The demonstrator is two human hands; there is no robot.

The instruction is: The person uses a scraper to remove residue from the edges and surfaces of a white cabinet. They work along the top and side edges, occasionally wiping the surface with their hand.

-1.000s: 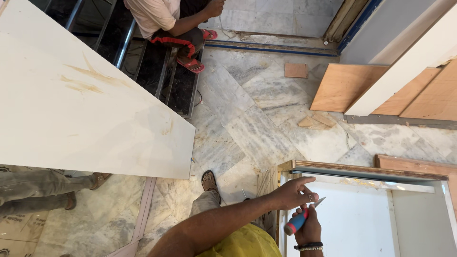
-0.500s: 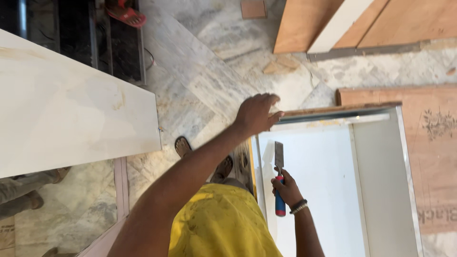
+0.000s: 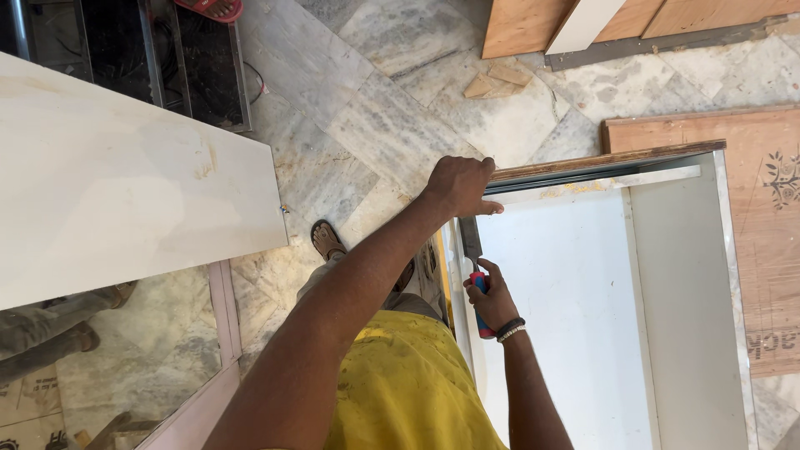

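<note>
- I'm looking straight down, and my left hand (image 3: 460, 185) is planted on the top corner of the white cabinet (image 3: 683, 275), fingers curled over the wooden edge (image 3: 600, 161) and gripping it.
- My right hand (image 3: 492, 296) sits lower, just inside the cabinet's left side, wrapped tight around the red and blue handle of a chisel (image 3: 475, 271).
- The chisel's flat metal blade points up along the inner left edge of the cabinet, towards my left hand; I can't tell whether the tip touches the wood.
- The two hands are apart, one above the other, with the blade between them.
- A black and white band (image 3: 509, 330) rides on my right wrist.
- My yellow shirt (image 3: 408, 383) fills the bottom of the view, speckled with pale marks.
- One sandalled foot (image 3: 327, 240) shows on the marble floor (image 3: 392, 125), just left of my left forearm.
- A big pale board (image 3: 117, 183) lies across the left side, well apart from the cabinet.
- Plywood sheets (image 3: 533, 25) lean at the top, and another sheet (image 3: 762, 242) lies to the right of the cabinet.
- A wood offcut (image 3: 498, 80) rests on the floor above the cabinet.
- Someone else's foot in a red sandal (image 3: 212, 8) peeks in at the top edge.
</note>
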